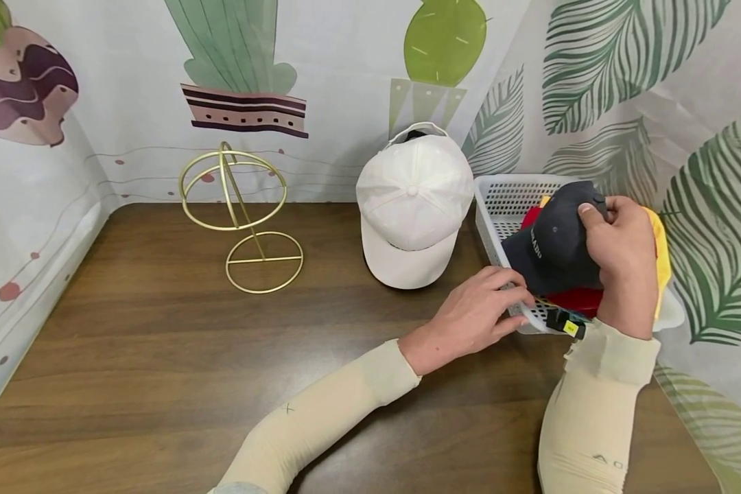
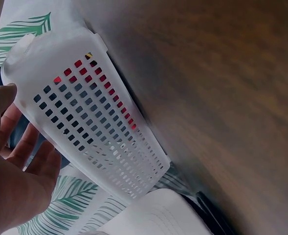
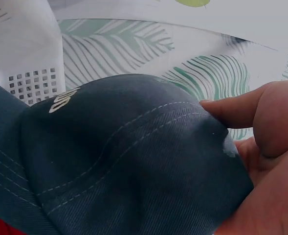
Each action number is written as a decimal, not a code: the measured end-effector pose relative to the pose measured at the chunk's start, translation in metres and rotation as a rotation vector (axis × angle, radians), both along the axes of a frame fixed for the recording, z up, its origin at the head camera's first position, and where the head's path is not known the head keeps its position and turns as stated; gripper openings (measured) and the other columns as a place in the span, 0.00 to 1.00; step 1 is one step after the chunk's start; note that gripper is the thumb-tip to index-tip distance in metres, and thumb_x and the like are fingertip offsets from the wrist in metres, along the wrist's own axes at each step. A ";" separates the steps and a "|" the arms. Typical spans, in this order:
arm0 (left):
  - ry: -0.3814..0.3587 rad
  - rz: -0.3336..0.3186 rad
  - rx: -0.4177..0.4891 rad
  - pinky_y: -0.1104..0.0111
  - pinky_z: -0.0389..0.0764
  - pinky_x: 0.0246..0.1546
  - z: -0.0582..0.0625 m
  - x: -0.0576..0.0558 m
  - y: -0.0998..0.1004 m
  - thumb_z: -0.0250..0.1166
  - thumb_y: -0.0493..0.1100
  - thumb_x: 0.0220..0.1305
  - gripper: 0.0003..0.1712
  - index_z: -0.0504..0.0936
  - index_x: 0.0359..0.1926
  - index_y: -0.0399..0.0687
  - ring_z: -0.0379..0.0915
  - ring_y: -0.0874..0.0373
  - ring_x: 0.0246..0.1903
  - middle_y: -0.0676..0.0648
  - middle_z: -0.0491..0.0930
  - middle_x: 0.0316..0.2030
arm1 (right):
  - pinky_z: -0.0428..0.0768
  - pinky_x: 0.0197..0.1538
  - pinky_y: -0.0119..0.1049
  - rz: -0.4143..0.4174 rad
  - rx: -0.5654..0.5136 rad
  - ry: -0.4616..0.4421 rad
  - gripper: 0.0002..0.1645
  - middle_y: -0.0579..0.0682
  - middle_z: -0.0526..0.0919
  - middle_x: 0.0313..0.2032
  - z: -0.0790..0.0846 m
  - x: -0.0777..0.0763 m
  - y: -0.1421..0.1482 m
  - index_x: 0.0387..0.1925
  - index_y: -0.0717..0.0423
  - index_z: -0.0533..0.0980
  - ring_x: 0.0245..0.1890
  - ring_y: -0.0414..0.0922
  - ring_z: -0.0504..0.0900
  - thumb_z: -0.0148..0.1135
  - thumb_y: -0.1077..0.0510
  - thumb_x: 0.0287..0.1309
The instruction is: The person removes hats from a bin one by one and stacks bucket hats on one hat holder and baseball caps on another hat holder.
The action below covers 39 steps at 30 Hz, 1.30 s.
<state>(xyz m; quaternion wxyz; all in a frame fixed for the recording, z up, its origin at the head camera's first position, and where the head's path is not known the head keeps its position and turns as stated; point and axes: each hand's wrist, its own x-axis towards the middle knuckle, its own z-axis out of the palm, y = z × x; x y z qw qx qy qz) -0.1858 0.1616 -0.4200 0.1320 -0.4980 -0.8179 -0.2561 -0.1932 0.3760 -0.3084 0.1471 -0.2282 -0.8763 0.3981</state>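
Observation:
My right hand [image 1: 626, 240] pinches the crown of a dark navy baseball cap [image 1: 558, 237] with pale lettering, between thumb and fingers. The cap is tilted over a white perforated plastic basket [image 1: 490, 237]; its brim points left. Up close in the right wrist view, the cap [image 3: 129, 156] shows rows of stitching. My left hand [image 1: 472, 312] touches the basket's near left rim with loosely bent fingers. In the left wrist view, that hand [image 2: 19, 171] lies along the basket's rim [image 2: 41, 127]. Beneath the navy cap are red fabric [image 1: 577, 302] and something yellow [image 1: 661, 254], both partly hidden.
A white cap [image 1: 414, 199] sits left of the basket, brim toward me. Farther left stands a gold wire stand [image 1: 234, 223] with a round base. A black strap with a yellow tag [image 1: 571, 328] shows at the basket's near edge. Patterned cloth hangs behind the wooden table [image 1: 179, 370].

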 end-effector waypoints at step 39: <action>0.028 -0.011 0.043 0.79 0.67 0.65 -0.003 -0.001 0.000 0.71 0.53 0.72 0.12 0.88 0.54 0.62 0.71 0.62 0.61 0.58 0.78 0.57 | 0.78 0.38 0.20 -0.078 -0.285 0.472 0.03 0.43 0.79 0.28 0.026 0.031 -0.020 0.44 0.53 0.78 0.29 0.35 0.81 0.60 0.63 0.74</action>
